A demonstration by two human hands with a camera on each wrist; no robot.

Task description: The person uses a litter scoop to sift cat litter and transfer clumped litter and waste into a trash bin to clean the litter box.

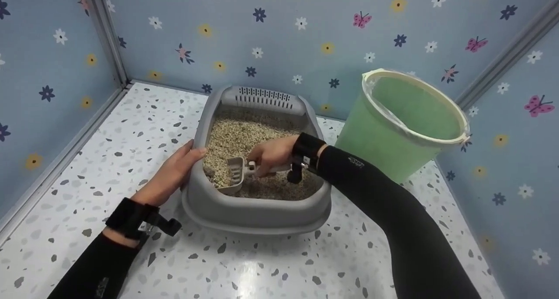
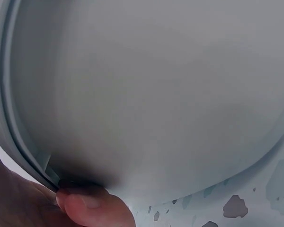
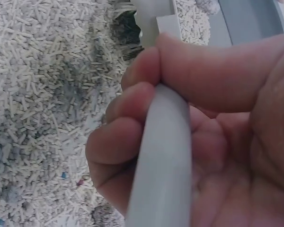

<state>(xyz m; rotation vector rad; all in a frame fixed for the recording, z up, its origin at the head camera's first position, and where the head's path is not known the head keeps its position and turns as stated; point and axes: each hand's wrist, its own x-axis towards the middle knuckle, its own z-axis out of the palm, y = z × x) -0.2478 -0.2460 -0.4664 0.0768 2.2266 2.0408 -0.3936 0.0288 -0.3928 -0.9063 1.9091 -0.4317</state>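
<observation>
A grey litter box (image 1: 257, 214) full of pale pellet litter (image 1: 238, 131) stands on the floor. On its left rim rests the thumb of my left hand (image 1: 172, 170); in the left wrist view, fingertips (image 2: 97, 208) curl under the rim against the outer wall. My right hand (image 1: 273, 154) reaches inside the box and grips a light grey litter scoop (image 1: 237, 163) by its handle. The slotted scoop head is partly in the litter near the front left corner. In the right wrist view, the fingers wrap the handle (image 3: 163, 156), and darker clumps lie in the litter.
A green bucket (image 1: 362, 133) with a cream rim and a clear liner stands right of the box, close to the right forearm. Flower-patterned walls (image 1: 279, 41) enclose the back and both sides. The speckled floor (image 1: 174, 264) extends in front.
</observation>
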